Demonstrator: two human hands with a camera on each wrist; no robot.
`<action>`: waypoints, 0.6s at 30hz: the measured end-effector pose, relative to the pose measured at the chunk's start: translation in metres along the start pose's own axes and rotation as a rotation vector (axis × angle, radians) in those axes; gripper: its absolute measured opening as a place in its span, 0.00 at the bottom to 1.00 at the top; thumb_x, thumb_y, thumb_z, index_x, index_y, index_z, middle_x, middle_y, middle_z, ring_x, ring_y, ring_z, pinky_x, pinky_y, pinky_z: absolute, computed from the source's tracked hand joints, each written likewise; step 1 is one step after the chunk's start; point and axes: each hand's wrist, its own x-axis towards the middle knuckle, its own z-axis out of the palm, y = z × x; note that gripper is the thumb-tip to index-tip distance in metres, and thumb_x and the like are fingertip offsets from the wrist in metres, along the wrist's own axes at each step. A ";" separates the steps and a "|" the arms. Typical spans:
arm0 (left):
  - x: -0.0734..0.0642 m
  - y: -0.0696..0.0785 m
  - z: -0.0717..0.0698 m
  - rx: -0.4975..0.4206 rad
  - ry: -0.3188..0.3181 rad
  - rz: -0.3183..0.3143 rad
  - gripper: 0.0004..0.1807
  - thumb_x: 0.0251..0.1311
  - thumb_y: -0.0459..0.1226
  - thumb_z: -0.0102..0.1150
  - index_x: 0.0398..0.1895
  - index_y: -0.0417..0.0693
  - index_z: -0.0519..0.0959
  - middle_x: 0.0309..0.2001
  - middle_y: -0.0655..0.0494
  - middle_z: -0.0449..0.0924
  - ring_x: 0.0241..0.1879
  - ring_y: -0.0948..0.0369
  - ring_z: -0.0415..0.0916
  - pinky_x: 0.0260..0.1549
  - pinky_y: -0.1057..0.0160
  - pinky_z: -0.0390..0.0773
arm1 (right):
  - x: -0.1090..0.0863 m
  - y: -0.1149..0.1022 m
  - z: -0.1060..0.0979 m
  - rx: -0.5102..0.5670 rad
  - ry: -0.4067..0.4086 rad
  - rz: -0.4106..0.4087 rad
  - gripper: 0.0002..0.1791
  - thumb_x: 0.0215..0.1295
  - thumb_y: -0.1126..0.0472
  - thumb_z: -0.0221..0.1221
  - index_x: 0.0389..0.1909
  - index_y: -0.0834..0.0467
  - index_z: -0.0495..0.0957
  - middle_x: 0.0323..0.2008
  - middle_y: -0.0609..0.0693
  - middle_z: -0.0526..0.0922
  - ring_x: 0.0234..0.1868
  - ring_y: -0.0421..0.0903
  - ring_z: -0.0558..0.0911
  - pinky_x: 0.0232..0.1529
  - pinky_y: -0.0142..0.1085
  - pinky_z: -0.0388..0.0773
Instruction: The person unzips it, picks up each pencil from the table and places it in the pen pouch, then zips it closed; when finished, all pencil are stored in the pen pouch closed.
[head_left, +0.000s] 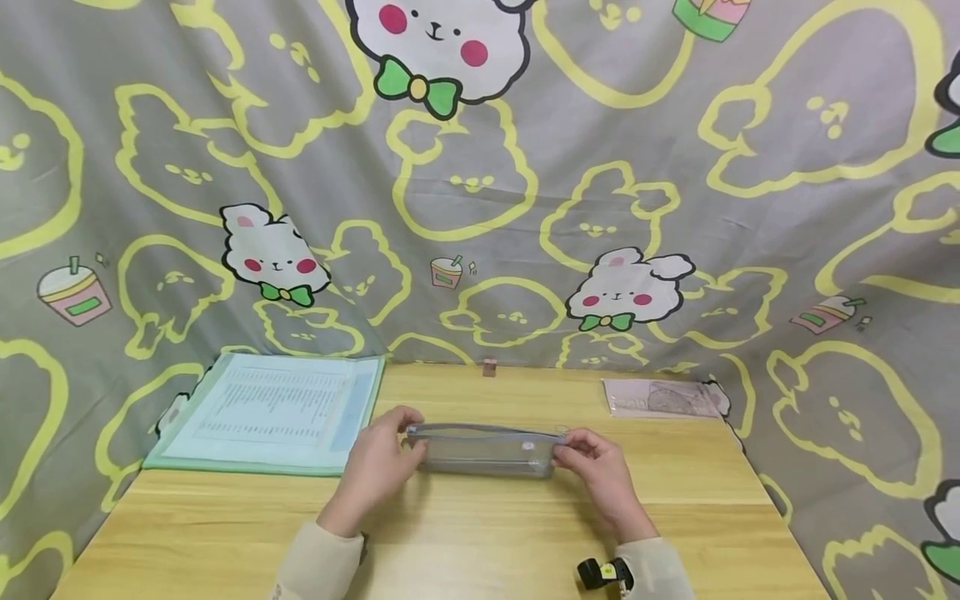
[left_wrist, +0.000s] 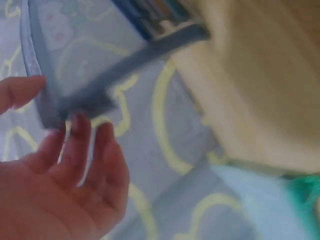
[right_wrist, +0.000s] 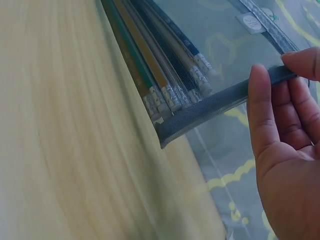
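Held upright over the middle of the table is a see-through grey mesh pencil case (head_left: pixel 487 462) with a zip edge along its top. My left hand (head_left: pixel 382 462) pinches its upper left corner between thumb and fingers. At the opposite upper corner, my right hand (head_left: pixel 597 468) pinches the dark bound edge. Several pencils (right_wrist: pixel 162 90) with metal ends lie along the bottom inside, seen in the right wrist view. A small round white label (right_wrist: pixel 251 22) sits near the zip. In the head view, the top edges stand slightly apart.
To the left, a green-edged folder (head_left: pixel 161 461) bears a printed sheet (head_left: pixel 262 408). A flat pinkish packet (head_left: pixel 660 398) lies at the back right. Behind the wooden table (head_left: pixel 480 542) hangs a patterned grey curtain (head_left: pixel 480 208). A black device (head_left: pixel 596 573) is by the right sleeve.
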 end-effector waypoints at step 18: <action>0.046 0.115 0.049 0.101 -0.174 0.315 0.12 0.69 0.45 0.67 0.50 0.52 0.88 0.48 0.57 0.89 0.47 0.57 0.84 0.45 0.56 0.82 | -0.005 -0.007 0.020 -0.044 0.008 -0.011 0.09 0.64 0.72 0.68 0.41 0.71 0.79 0.38 0.50 0.85 0.38 0.43 0.88 0.45 0.37 0.88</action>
